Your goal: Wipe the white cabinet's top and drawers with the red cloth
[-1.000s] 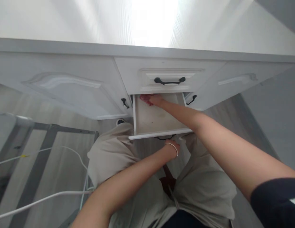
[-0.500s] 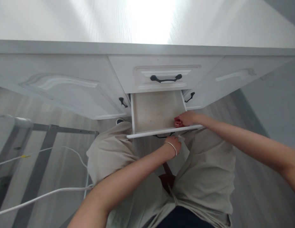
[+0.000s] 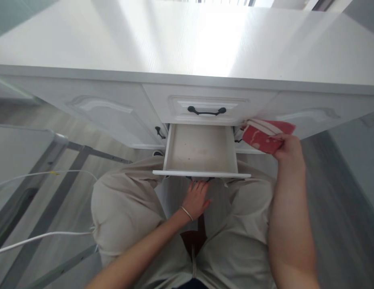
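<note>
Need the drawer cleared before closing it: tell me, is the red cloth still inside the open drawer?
No, the right hand holds the red cloth outside, right of the open drawer.

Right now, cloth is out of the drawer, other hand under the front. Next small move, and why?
Probably push the open drawer shut with the left hand. That hand sits just below the drawer front, fingers at its edge. The right hand holds the red cloth clear to the right of the drawer, and nothing shows inside the drawer that would block it.
</note>
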{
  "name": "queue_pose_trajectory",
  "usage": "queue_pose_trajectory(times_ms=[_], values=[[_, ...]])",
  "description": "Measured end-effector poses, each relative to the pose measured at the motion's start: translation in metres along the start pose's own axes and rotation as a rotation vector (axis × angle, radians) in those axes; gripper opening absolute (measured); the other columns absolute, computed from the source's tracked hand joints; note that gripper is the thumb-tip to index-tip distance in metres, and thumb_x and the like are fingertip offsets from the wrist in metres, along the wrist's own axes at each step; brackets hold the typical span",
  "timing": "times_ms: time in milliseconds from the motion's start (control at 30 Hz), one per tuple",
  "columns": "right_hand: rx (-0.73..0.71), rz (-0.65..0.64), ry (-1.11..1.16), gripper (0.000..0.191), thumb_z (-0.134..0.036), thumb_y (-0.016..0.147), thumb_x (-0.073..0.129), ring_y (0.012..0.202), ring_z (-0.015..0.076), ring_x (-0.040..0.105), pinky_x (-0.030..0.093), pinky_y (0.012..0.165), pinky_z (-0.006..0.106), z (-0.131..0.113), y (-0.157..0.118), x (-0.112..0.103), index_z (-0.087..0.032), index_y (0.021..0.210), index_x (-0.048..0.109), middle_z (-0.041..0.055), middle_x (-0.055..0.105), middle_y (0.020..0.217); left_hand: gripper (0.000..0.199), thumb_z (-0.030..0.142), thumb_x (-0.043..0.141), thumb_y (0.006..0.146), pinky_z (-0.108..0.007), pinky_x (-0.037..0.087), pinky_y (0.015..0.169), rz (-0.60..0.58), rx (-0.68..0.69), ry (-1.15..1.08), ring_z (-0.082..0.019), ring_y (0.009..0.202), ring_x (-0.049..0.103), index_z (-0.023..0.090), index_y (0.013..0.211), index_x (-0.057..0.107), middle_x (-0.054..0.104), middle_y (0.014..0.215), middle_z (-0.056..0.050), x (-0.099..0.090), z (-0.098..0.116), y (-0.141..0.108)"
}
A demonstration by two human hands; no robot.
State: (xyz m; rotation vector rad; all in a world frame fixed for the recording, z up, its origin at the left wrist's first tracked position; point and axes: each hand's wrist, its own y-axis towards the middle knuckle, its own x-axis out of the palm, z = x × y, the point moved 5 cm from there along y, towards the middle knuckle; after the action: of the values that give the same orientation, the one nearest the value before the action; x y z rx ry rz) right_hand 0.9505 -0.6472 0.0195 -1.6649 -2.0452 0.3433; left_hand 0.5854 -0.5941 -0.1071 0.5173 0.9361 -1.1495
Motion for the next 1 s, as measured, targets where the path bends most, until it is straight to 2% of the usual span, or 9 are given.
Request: queue_pose_trajectory(times_ms=[67,133,300,367,500,633,733,867,1000], values=[[-0.044,0.023,0.197,0.046,-0.002,0.055,0.048,0.089,0.0224,0.078,0.067,0.090,0.047,-0.009,-0.004,0.002,-0.017,0.093,0.069,0.0054,0.078,0.087,0.028,0.031,0.056,0.106,-0.055,0.051,0.117,0.206,-0.126,-0.038,-0.030,0.129,0.067,0.020,0.129,0.067,0.074,0.130,-0.015,0.017,-0.014,0.005],[-0.104,0.072,0.348,0.047,-0.005,0.054,0.047,0.095,0.0223,0.078,0.066,0.096,0.051,-0.014,-0.004,0.000,-0.019,0.095,0.067,0.0048,0.078,0.094,0.021,0.031,0.056,0.106,-0.050,0.057,0.103,0.341,-0.189,-0.045,-0.030,0.118,0.071,0.020,0.118,0.070,0.075,0.120,-0.015,0.034,-0.025,0.014],[-0.078,0.141,0.443,0.043,-0.010,0.048,0.050,0.086,0.0203,0.075,0.067,0.093,0.052,-0.002,0.005,-0.009,-0.021,0.088,0.061,0.0030,0.075,0.093,0.027,0.037,0.066,0.106,-0.050,0.051,0.106,0.302,-0.200,0.091,-0.030,0.120,0.071,0.022,0.126,0.073,0.080,0.123,-0.015,0.053,-0.044,0.049],[-0.071,0.167,0.446,0.041,-0.011,0.047,0.050,0.080,0.0188,0.073,0.069,0.085,0.049,0.004,0.011,-0.013,-0.022,0.086,0.058,0.0015,0.075,0.092,0.027,0.036,0.061,0.108,-0.049,0.047,0.109,0.287,-0.187,0.120,-0.030,0.123,0.070,0.021,0.127,0.073,0.079,0.128,-0.016,0.043,-0.051,0.068],[-0.083,0.202,0.434,0.041,-0.014,0.046,0.051,0.078,0.0208,0.073,0.070,0.072,0.047,0.015,0.021,-0.014,-0.026,0.086,0.054,-0.0009,0.071,0.085,0.031,0.029,0.052,0.110,-0.049,0.044,0.111,0.270,-0.075,0.138,-0.030,0.131,0.066,0.018,0.133,0.069,0.075,0.134,-0.018,0.000,-0.063,0.121],[-0.141,0.149,0.415,0.047,-0.017,0.047,0.049,0.085,0.0222,0.076,0.070,0.075,0.048,0.020,0.028,-0.006,-0.027,0.092,0.055,-0.0010,0.070,0.089,0.039,0.026,0.044,0.110,-0.050,0.039,0.118,0.159,-0.017,0.192,-0.030,0.139,0.058,0.014,0.144,0.061,0.068,0.142,-0.020,-0.038,-0.075,0.178],[-0.157,0.172,0.397,0.035,-0.020,0.051,0.051,0.083,0.0205,0.075,0.070,0.076,0.043,0.022,0.028,-0.003,-0.027,0.086,0.051,-0.0012,0.067,0.085,0.046,0.014,0.045,0.104,-0.048,0.038,0.118,0.120,0.012,0.215,-0.031,0.140,0.056,0.012,0.148,0.057,0.064,0.147,-0.021,-0.059,-0.082,0.209],[-0.317,0.034,0.383,0.026,-0.026,0.060,0.054,0.092,0.0214,0.076,0.069,0.083,0.042,0.007,0.017,0.012,-0.028,0.086,0.055,0.0005,0.070,0.091,0.054,0.007,0.050,0.095,-0.045,0.042,0.114,0.040,0.043,0.246,-0.032,0.137,0.057,0.010,0.148,0.057,0.063,0.147,-0.021,-0.075,-0.084,0.227],[-0.443,-0.027,0.464,0.033,-0.028,0.069,0.053,0.109,0.0227,0.078,0.069,0.092,0.041,-0.007,0.006,0.026,-0.027,0.100,0.066,0.0026,0.077,0.109,0.063,0.015,0.062,0.093,-0.048,0.039,0.120,0.016,0.032,0.277,-0.037,0.146,0.051,0.009,0.156,0.052,0.057,0.158,-0.024,-0.085,-0.069,0.205]])
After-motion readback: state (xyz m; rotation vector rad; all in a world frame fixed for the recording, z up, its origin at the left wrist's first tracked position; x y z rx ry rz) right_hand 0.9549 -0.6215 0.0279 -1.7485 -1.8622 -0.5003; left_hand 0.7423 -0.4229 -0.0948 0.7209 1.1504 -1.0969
